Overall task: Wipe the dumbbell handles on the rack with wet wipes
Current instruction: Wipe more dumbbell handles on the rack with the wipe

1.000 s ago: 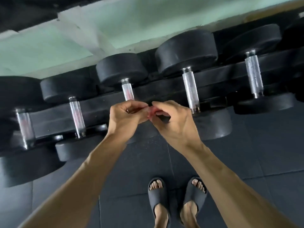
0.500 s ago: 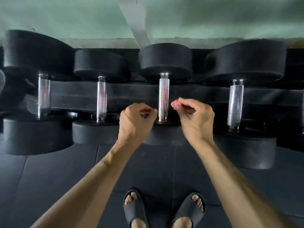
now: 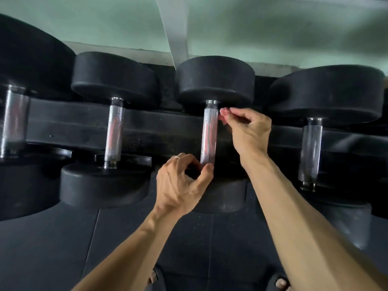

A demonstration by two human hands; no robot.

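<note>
Black rubber dumbbells with knurled steel handles lie in a row on a black rack [image 3: 163, 131]. Both my hands are at the middle dumbbell's handle [image 3: 209, 135]. My right hand [image 3: 249, 133] pinches a small pinkish wet wipe [image 3: 223, 117] right beside the handle's upper end, just under the far weight head [image 3: 214, 80]. My left hand [image 3: 180, 185] is at the handle's lower end, thumb across it and fingers curled on the other side. Whether that hand also holds something small is hidden.
Neighbouring dumbbell handles stand to the left [image 3: 114, 131], far left [image 3: 14, 120] and right [image 3: 310, 152]. A pale green wall [image 3: 273, 28] rises behind the rack. Dark rubber floor tiles [image 3: 52, 248] lie below, with my sandalled feet [image 3: 154, 278] at the bottom edge.
My hands, together one second ago, have separated. The right one rose with the wipe to the handle's upper end; the left one dropped to its lower end. The view moved closer.
</note>
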